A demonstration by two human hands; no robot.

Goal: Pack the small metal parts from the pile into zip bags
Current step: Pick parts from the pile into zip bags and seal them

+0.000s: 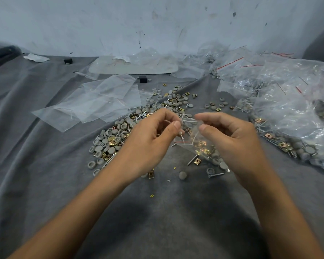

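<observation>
A clear zip bag [200, 146] with a red strip, holding brass clips, grey caps and screws, hangs between my hands above the grey cloth. My right hand [230, 133] pinches its top edge. My left hand [153, 135] pinches the other side of the mouth along with a screw [180, 128]. Behind and to the left of my hands lies the pile [118, 135] of grey caps, brass clips and screws.
Several empty zip bags [94, 103] lie at the left. Filled bags [288, 101] are heaped at the right. A grey cloth [157, 212] covers the surface, with loose caps and screws near the bag. A pale tray [133, 67] sits by the wall.
</observation>
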